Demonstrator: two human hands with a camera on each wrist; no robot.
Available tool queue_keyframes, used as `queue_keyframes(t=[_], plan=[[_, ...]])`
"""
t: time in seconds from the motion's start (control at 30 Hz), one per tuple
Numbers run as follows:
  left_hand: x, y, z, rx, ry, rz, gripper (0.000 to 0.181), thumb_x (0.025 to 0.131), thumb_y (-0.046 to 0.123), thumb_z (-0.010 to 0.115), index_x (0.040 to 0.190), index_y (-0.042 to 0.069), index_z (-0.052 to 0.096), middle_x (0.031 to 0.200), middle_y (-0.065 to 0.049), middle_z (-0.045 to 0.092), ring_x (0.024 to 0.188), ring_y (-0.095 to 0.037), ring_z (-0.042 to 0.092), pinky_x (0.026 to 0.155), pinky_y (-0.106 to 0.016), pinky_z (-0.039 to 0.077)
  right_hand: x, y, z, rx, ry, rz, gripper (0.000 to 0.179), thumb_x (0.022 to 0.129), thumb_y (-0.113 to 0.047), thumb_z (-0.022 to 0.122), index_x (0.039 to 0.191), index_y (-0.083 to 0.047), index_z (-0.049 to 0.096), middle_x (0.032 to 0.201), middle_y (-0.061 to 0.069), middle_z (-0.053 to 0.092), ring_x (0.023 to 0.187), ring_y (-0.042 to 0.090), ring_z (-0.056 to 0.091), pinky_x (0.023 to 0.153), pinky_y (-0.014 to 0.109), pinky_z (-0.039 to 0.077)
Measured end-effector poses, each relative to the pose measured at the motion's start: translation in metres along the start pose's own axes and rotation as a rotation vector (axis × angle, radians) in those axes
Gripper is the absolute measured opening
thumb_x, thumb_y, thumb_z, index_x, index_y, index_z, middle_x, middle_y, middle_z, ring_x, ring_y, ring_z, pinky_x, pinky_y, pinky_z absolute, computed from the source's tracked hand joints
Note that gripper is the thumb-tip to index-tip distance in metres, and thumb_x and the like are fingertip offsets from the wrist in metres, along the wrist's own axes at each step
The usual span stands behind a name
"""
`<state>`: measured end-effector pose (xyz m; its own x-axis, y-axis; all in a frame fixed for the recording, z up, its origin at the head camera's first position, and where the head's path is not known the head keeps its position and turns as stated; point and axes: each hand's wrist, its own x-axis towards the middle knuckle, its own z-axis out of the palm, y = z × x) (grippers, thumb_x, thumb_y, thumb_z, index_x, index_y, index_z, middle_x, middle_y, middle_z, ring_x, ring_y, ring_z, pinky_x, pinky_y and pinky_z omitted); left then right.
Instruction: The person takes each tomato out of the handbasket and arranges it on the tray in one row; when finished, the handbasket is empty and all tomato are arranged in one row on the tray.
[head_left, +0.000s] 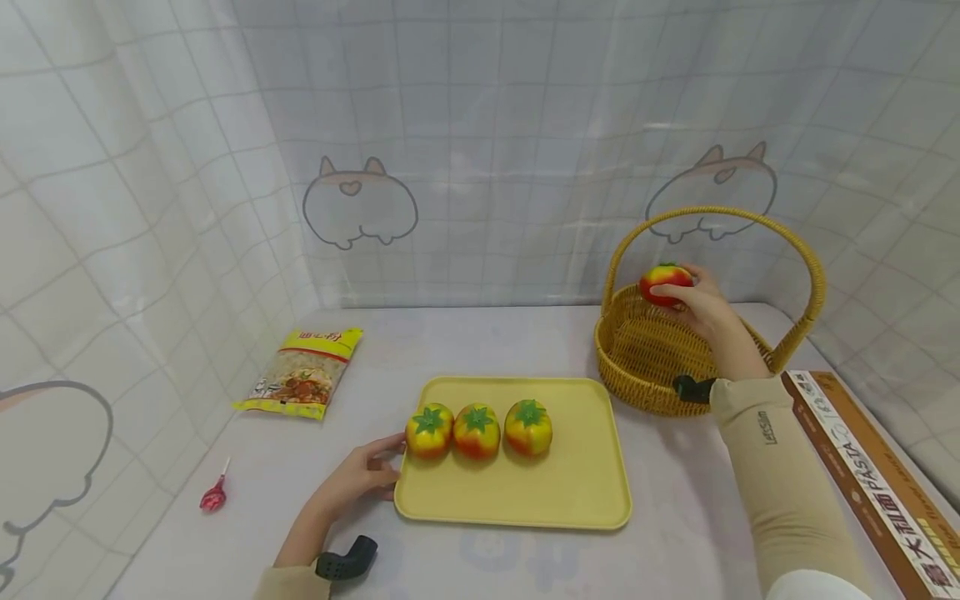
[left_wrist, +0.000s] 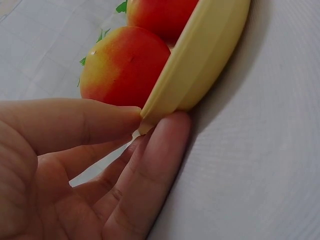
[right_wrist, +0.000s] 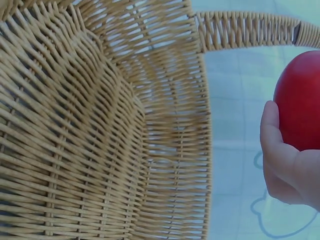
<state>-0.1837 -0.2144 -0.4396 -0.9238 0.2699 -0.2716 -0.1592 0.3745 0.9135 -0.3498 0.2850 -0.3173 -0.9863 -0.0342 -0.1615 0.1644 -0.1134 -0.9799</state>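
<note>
My right hand [head_left: 701,304] grips a red-and-yellow tomato [head_left: 665,284] with a green leafy top, up over the far side of the wicker basket [head_left: 617,375] and within the arch of its handle. In the right wrist view the tomato [right_wrist: 302,100] shows red, beside the woven wall. At the left edge of a yellow tray [head_left: 517,500], my left hand [head_left: 365,471] pinches the rim, thumb above and a finger below, as the left wrist view shows. Three similar tomatoes [head_left: 476,432] sit in a row on the tray's left and middle part.
A yellow bag of dry food [head_left: 306,372] lies at the back left, and a wrapped red lollipop [head_left: 213,495] lies in front of it. Along the right side stretches a long brown pasta box [head_left: 870,475]. Patterned curtains [head_left: 480,167] hang behind and at both sides.
</note>
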Motion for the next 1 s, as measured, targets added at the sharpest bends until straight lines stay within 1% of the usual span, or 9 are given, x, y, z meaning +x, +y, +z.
queue_keyframes(t=[0.07,0.17,0.27,0.37,0.53,0.63,0.77,0.9,1.0], plan=[[0.000,0.000,0.000,0.001,-0.004,0.004,0.067,0.083,0.007,0.060,0.141,-0.003,0.030,0.131,-0.025,0.043,0.077,-0.020,0.060,0.068,-0.032,0.055,-0.002,0.000,0.002,-0.012,-0.003,-0.004,0.094,0.084,-0.007,0.063,0.149,-0.017,-0.004,0.151,0.011,-0.004,0.131,0.024,0.020,0.090,0.023,0.045],[0.000,0.000,-0.001,-0.001,-0.005,0.003,0.067,0.083,0.007,0.060,0.142,-0.002,0.029,0.133,-0.026,0.041,0.077,-0.020,0.060,0.069,-0.032,0.055,-0.005,0.000,0.003,-0.019,-0.002,-0.022,0.094,0.083,-0.004,0.064,0.149,-0.016,-0.001,0.150,0.012,0.000,0.117,0.017,0.032,0.081,0.018,0.046],[0.000,0.001,-0.001,-0.001,-0.001,0.002,0.067,0.083,0.008,0.060,0.142,-0.002,0.030,0.134,-0.026,0.040,0.077,-0.020,0.060,0.069,-0.032,0.055,-0.008,0.000,0.004,-0.016,-0.008,-0.055,0.094,0.082,0.000,0.064,0.149,-0.016,0.001,0.148,0.014,0.004,0.104,0.010,0.036,0.074,0.014,0.047],[0.001,0.002,-0.001,-0.002,0.006,0.001,0.067,0.083,0.008,0.061,0.142,-0.002,0.030,0.134,-0.026,0.040,0.077,-0.020,0.060,0.069,-0.032,0.055,-0.010,0.001,0.003,-0.008,-0.019,-0.082,0.094,0.081,0.002,0.064,0.149,-0.016,0.001,0.148,0.016,0.004,0.110,0.014,0.036,0.074,0.012,0.047],[0.000,0.000,-0.001,-0.007,-0.002,-0.003,0.067,0.083,0.007,0.061,0.142,-0.002,0.030,0.134,-0.026,0.040,0.077,-0.020,0.059,0.068,-0.032,0.055,-0.015,0.006,0.002,-0.023,-0.037,-0.092,0.094,0.080,0.003,0.064,0.149,-0.017,0.004,0.148,0.017,0.004,0.123,0.022,0.028,0.074,0.012,0.048],[-0.001,-0.001,0.000,-0.007,-0.005,-0.002,0.067,0.083,0.007,0.060,0.142,-0.003,0.030,0.134,-0.027,0.039,0.076,-0.020,0.059,0.068,-0.032,0.055,-0.019,0.009,0.003,-0.023,-0.051,-0.098,0.094,0.080,0.005,0.065,0.149,-0.017,0.005,0.145,0.018,0.007,0.118,0.020,0.033,0.076,0.014,0.049],[-0.001,-0.001,0.000,0.001,0.003,0.000,0.066,0.083,0.007,0.060,0.142,-0.002,0.031,0.134,-0.026,0.040,0.076,-0.020,0.059,0.068,-0.032,0.055,-0.026,0.009,0.006,-0.046,-0.085,-0.096,0.095,0.079,0.004,0.066,0.148,-0.019,0.004,0.144,0.018,0.009,0.112,0.017,0.037,0.085,0.019,0.048],[0.000,0.000,0.000,0.002,0.005,-0.004,0.066,0.083,0.007,0.061,0.141,-0.002,0.032,0.133,-0.026,0.041,0.076,-0.020,0.059,0.068,-0.032,0.055,-0.032,0.010,0.009,-0.075,-0.136,-0.123,0.091,0.080,0.005,0.065,0.144,-0.020,0.006,0.142,0.012,0.017,0.108,0.014,0.040,0.081,0.019,0.050],[-0.001,0.001,-0.001,0.000,0.004,-0.003,0.066,0.082,0.006,0.060,0.141,-0.002,0.032,0.132,-0.026,0.041,0.076,-0.020,0.059,0.069,-0.031,0.055,-0.035,0.013,0.010,-0.062,-0.186,-0.145,0.085,0.080,0.008,0.063,0.138,-0.023,0.010,0.137,0.006,0.020,0.107,0.014,0.041,0.077,0.020,0.052]])
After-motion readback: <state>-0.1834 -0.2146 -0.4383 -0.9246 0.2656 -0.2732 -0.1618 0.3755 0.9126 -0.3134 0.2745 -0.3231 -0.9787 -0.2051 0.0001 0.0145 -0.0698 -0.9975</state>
